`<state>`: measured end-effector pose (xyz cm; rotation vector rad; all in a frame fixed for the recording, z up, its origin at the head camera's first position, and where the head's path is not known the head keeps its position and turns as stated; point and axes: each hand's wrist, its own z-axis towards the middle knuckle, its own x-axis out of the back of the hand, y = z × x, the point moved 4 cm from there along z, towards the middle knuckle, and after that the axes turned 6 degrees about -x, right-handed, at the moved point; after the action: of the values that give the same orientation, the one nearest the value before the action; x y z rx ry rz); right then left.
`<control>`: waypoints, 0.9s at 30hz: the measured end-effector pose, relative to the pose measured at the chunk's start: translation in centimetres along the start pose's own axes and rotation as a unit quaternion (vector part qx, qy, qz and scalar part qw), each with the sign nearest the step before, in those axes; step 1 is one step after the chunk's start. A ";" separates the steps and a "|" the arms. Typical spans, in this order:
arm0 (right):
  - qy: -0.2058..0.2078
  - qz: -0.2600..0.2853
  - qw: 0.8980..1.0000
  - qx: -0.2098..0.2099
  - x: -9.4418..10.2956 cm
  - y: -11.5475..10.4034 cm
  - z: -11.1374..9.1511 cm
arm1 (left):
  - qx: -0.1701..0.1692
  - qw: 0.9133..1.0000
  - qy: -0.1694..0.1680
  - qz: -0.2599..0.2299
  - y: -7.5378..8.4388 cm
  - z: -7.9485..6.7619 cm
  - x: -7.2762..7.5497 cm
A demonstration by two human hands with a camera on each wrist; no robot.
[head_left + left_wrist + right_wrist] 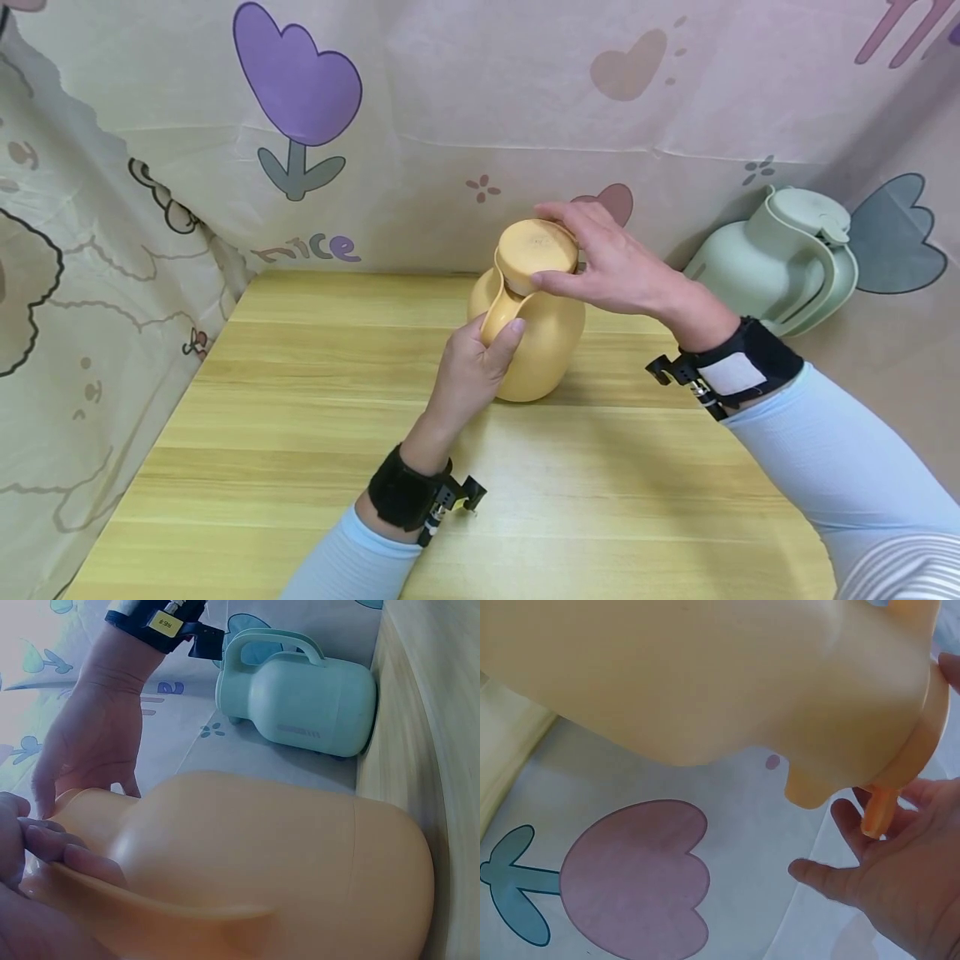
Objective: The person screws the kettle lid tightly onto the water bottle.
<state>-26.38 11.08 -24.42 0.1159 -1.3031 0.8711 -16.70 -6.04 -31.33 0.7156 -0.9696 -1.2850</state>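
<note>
A yellow thermos jug (547,342) stands on the wooden table, with its handle turned toward the person. My left hand (470,367) grips the handle (501,318), its thumb lying along the top. Round the jug's lid (537,247) is my right hand (611,258), thumb on the near side and fingers reaching over the far side. In the right wrist view an orange tab (881,812) sticks out under the lid's edge, beside the spout (806,791). The left wrist view shows the left fingers (56,844) curled about the handle, close to the neck.
A pale green jug (765,258) of similar shape stands at the table's back right, behind the right forearm. Patterned cloth (450,83) hangs behind the table and down its left side. The wooden tabletop (300,400) stretches left and forward of the yellow jug.
</note>
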 end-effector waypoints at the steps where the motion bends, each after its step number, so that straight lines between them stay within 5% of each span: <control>1: 0.007 -0.002 1.000 0.001 0.0 0.0 0.0 | -0.001 1.000 0.001 0.001 0.0 0.0 0.0; 7: 0.031 -0.004 0.999 0.007 0.0 0.1 0.0 | -0.007 1.000 0.001 -0.001 0.0 0.1 -0.2; 27: -0.009 0.004 1.000 0.000 0.2 0.1 -0.1 | -0.007 1.000 -0.004 -0.007 0.1 0.0 -0.1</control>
<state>-26.39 11.27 -24.32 0.1192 -1.3199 0.8787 -16.65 -5.88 -31.27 0.7065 -0.9624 -1.3062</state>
